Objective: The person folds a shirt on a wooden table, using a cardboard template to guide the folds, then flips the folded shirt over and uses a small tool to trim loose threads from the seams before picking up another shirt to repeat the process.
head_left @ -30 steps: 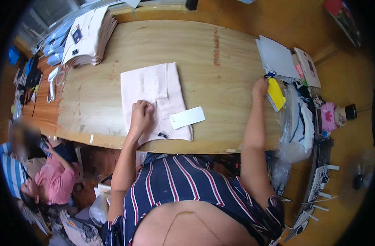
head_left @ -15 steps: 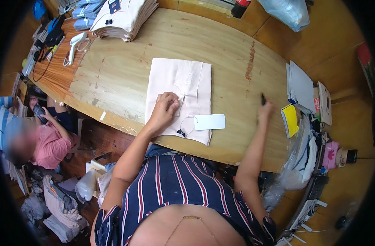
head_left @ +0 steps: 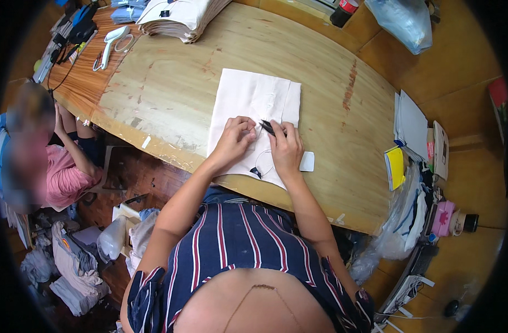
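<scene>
A folded pale pink garment (head_left: 237, 91) lies flat on the table in front of me. My left hand (head_left: 233, 140) rests on it, thumb and fingertips pinched together near its middle; whatever is between them is too small to make out. Closed around small black thread snips (head_left: 269, 128), my right hand (head_left: 287, 149) is over the garment's right half. The snips' tip points toward my left fingertips. A white hang tag (head_left: 307, 161) is partly covered by my right hand. Beside it, a cord loop and a small dark tab (head_left: 256, 172) lie on the garment's lower part.
Stacked pale garments (head_left: 179, 25) stand at the far left, beside a white handheld scanner (head_left: 110, 47). Papers and a yellow packet (head_left: 395, 168) line the table's right side. Another person in a pink shirt (head_left: 68, 166) sits at left, near cloth heaped on the floor.
My right hand has come in from the right side of the table to the garment, bringing the snips beside my left hand. It now covers part of the hang tag.
</scene>
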{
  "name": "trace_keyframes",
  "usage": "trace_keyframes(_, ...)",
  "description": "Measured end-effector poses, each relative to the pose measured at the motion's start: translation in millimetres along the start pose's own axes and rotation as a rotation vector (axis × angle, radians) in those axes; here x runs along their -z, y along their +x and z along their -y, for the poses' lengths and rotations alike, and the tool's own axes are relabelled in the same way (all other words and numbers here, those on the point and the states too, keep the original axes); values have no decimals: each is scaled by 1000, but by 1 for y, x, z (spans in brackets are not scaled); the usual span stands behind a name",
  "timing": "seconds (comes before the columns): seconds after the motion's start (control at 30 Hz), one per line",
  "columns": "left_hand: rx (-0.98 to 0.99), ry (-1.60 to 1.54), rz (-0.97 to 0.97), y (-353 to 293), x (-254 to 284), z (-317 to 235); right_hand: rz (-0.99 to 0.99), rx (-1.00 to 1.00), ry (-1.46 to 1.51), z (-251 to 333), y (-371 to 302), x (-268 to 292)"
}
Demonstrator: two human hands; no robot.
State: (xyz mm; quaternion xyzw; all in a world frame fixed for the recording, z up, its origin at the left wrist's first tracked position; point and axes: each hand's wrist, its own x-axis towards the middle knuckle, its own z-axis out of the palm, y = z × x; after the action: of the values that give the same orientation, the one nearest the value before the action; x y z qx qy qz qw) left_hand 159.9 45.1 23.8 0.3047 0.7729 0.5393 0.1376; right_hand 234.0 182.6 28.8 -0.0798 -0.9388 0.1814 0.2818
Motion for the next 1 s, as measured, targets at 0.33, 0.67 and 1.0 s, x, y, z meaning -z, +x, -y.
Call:
trace_keyframes(0.33,-8,24,15,-12,11,-4,42,-192,46,-17,4,7)
trace_keyframes(0.67,698,906,606,-171,115,6,665,198,-274,-57,-31,84)
trace_keyframes(1.0,522,862,147,-137,89,-15,898,347,-349,-7,69,91)
